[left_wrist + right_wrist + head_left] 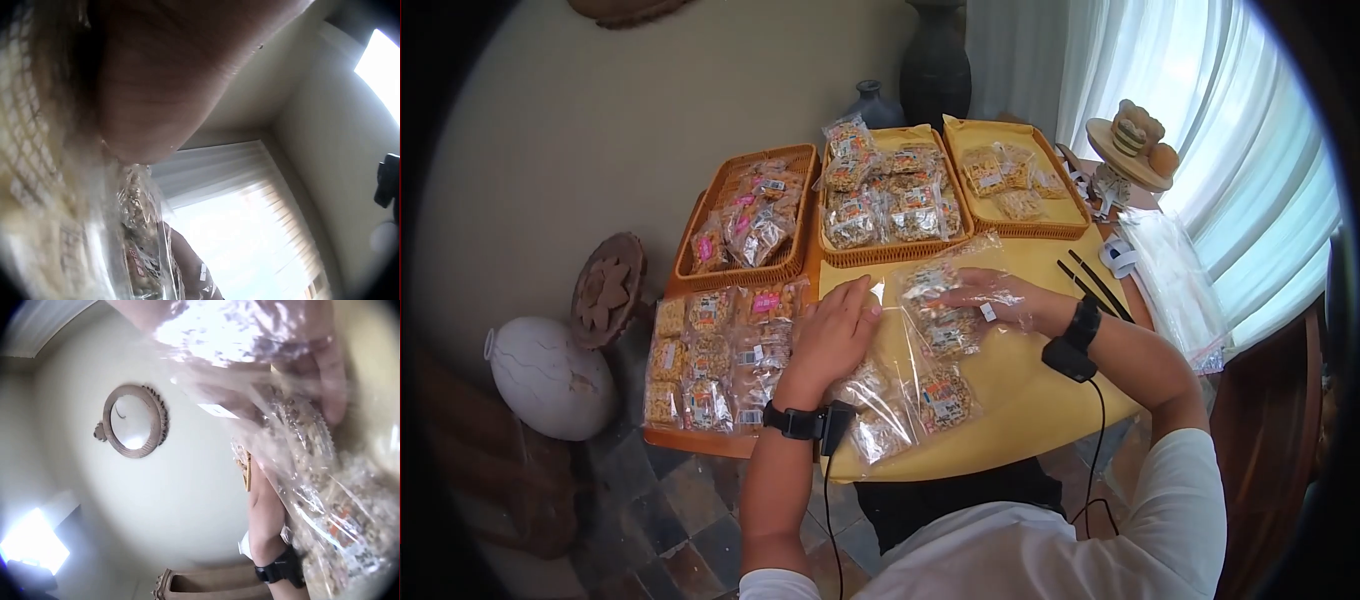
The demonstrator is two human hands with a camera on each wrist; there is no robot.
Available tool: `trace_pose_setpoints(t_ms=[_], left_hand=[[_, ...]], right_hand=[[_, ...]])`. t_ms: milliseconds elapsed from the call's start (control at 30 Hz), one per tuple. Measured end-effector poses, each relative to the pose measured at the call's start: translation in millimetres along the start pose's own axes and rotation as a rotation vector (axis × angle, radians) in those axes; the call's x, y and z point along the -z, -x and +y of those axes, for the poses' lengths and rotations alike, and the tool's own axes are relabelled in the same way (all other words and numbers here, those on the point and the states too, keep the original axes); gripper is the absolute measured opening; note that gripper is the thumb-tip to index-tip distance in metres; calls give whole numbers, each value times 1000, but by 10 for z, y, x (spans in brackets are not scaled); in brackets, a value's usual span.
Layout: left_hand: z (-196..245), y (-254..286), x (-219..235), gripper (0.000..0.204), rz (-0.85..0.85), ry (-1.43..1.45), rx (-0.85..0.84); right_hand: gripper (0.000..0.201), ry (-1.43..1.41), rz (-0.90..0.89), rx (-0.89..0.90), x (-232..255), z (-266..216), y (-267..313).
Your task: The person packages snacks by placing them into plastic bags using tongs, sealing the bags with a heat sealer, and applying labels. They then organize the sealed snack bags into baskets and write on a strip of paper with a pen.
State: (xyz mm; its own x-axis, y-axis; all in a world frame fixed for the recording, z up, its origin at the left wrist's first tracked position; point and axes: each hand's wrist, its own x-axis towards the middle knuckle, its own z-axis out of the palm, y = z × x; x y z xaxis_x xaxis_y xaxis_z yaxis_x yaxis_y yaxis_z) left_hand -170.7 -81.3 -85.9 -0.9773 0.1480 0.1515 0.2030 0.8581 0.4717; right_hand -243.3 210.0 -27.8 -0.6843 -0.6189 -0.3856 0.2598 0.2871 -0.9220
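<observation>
My right hand [990, 295] reaches inside a large clear plastic bag [897, 375]. Its fingers grip a wrapped puffed-grain snack packet [930, 283] there; in the right wrist view the packet [300, 428] lies against the fingers under the film. More packets [945, 395] show through the bag below it. My left hand [837, 330] lies with fingers extended over the left side of the bag, next to packets in clear wrap [762, 350]. In the left wrist view, the hand [156, 94] blocks much of the scene, with a wrapped packet [140, 250] just under it.
Three wicker baskets line the back: a left basket [812, 180] and a middle basket [960, 200] full of packets, a right basket [1075, 215] with several. Filled bags [690, 360] lie at the left. Black chopsticks [1100, 285] and clear bags [1175, 270] lie right.
</observation>
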Motion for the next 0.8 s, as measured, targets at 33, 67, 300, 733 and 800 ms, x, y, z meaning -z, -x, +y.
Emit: trace_pose_setpoints(t_ms=[33, 67, 300, 733, 800], left_hand=[[-8, 7, -16, 59, 31, -23, -24], [-11, 2, -25, 59, 66, -46, -50], [5, 6, -5, 62, 24, -42, -37], [36, 31, 17, 61, 84, -18, -60], [44, 30, 23, 61, 83, -6, -58]], right_hand=[[41, 6, -1, -3, 109, 80, 32], [40, -192, 12, 35, 252, 181, 39], [38, -60, 313, 159, 1346, -245, 560], [40, 1185, 586, 737, 1407, -1455, -1911], [45, 1233, 553, 862, 1585, -1380, -2461]])
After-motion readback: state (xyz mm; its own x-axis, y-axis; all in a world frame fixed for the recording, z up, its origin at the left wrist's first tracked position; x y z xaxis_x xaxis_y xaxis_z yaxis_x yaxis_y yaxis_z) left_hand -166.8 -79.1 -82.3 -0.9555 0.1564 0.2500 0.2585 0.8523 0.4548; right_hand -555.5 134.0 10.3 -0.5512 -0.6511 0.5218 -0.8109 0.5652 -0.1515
